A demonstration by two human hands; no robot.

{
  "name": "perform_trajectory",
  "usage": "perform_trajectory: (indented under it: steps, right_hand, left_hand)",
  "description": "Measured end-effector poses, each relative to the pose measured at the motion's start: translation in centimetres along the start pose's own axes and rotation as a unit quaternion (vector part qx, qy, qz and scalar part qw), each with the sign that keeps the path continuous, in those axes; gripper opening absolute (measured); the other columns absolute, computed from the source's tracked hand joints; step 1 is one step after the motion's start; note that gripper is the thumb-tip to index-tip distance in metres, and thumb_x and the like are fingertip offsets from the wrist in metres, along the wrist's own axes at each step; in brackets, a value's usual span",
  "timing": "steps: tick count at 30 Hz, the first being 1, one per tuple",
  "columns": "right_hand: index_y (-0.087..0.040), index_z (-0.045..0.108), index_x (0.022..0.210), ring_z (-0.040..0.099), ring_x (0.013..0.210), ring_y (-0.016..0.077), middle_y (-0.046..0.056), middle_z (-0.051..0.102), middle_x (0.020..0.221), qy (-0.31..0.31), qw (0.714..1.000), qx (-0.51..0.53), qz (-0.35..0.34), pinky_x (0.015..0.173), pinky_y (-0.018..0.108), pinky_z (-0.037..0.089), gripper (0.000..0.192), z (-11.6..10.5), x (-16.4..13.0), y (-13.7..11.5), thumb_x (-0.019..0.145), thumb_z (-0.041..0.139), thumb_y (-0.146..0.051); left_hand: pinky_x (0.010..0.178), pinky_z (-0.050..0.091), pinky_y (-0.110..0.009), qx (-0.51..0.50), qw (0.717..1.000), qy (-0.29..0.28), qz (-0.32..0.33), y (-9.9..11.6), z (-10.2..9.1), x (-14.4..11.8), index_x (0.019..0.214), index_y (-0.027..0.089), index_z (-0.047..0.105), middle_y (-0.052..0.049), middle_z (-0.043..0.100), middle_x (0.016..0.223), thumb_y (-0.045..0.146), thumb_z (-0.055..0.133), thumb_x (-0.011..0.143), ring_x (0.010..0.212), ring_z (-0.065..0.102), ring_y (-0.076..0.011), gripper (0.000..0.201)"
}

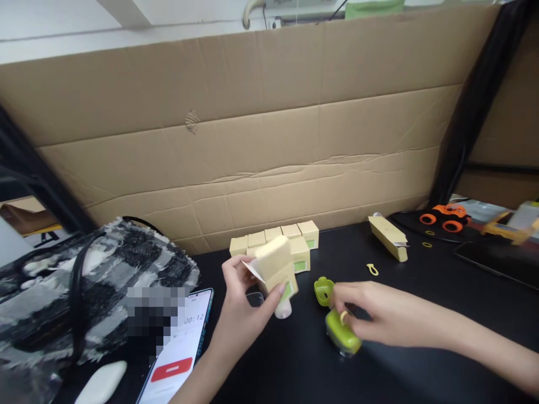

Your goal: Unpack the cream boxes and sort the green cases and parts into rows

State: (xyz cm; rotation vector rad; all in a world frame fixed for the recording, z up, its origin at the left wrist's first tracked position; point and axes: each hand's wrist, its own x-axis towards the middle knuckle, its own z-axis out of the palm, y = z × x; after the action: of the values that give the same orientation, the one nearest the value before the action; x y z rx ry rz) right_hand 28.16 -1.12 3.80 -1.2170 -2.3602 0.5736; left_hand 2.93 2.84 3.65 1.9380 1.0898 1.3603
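My left hand [246,314] is closed around a small pale yellow cardboard box [273,264] with a green label, tilted and with its flap raised. A whitish rounded piece [283,309] shows just below the box; whether it is inside or behind cannot be made out. My right hand [364,311] pinches the top of a green container [342,332] with a clear lower part. A pale yellow loop [344,317] shows at those fingertips. Touching or just beside the right fingers is a green flower-shaped piece [323,291]. A dark clear-edged object [255,299] is partly hidden behind my left hand.
Several closed yellow boxes [309,234] stand behind my left hand against a cardboard wall [252,129]. An opened box [389,238] and a yellow tag [372,269] lie rightward, near an orange toy truck [447,217]. A phone [177,348], white mouse [102,382] and checked bag [138,255] are left.
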Motion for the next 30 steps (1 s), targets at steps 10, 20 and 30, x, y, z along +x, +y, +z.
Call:
perform_trajectory:
  steps: [10, 20, 30]
  right_hand:
    - [-0.014, 0.066, 0.104, 0.063, 0.097, 0.0155, 0.005, 0.071, 0.100, 0.260, 0.829, -0.339, -0.360, 0.098, 0.031, 0.043, 0.025, 1.9, 0.5, -2.3, 0.096, 0.042, -0.011]
    - [-0.018, 0.069, 0.083, 0.065, 0.107, 0.0180, 0.004, 0.075, 0.101, 0.331, 0.797, -0.356, -0.358, 0.090, 0.030, 0.052, 0.024, 2.1, -0.2, -3.0, 0.089, 0.047, -0.010]
    - [-0.025, 0.063, 0.071, 0.058, 0.117, 0.0185, 0.000, 0.073, 0.106, 0.354, 0.746, -0.364, -0.431, 0.078, 0.026, 0.057, 0.024, 4.3, -0.7, 0.0, 0.087, 0.046, -0.017]
  left_hand:
    - [0.068, 0.055, -0.034, -0.397, 0.827, -0.091, -0.387, 3.1, 2.7, -2.3, 0.107, 0.017, 0.044, -0.013, 0.071, 0.100, 0.028, 0.074, 0.073, 0.085, 0.070, -0.0251, 0.046]
    - [0.065, 0.055, -0.030, -0.425, 0.812, -0.094, -0.388, 3.8, 2.2, -2.4, 0.106, 0.015, 0.051, -0.010, 0.071, 0.097, 0.029, 0.071, 0.078, 0.079, 0.068, -0.0184, 0.037]
    - [0.073, 0.056, -0.034, -0.426, 0.822, -0.096, -0.366, 4.3, 1.9, -2.5, 0.107, 0.018, 0.048, -0.010, 0.072, 0.099, 0.036, 0.075, 0.073, 0.090, 0.070, -0.0262, 0.047]
